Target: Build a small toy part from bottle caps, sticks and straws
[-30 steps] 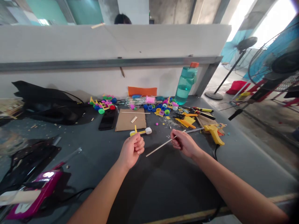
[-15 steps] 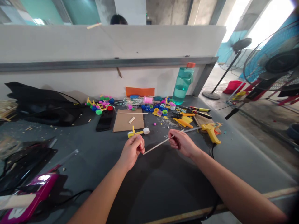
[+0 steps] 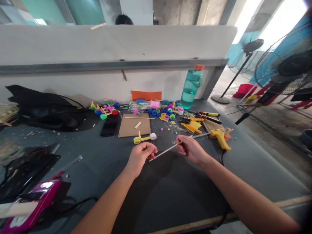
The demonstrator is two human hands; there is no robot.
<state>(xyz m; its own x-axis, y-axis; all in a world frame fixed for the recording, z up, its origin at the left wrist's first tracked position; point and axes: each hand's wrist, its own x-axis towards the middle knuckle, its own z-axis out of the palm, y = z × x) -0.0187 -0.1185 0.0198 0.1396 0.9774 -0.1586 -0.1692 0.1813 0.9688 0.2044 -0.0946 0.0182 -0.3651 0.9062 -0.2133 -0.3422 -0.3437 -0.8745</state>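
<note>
one thin stick [image 3: 167, 150] slants above the dark table [image 3: 170, 201], right hand [image 3: 188, 149] gripping near its far end, left hand [image 3: 141, 157] with thumb and fingers close together at the near end, can't tell if pinching, yellow-and-white piece [image 3: 144, 138] just beyond left hand.

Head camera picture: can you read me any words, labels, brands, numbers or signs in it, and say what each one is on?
None can be read.
Thin stick in the right hand: no lettering visible.
Glue gun: any marking is too small or blurred to read.
Water bottle: no print can be made out.
Phone: dark, no text visible.
Large fan: too blurred to read any brand.
</note>
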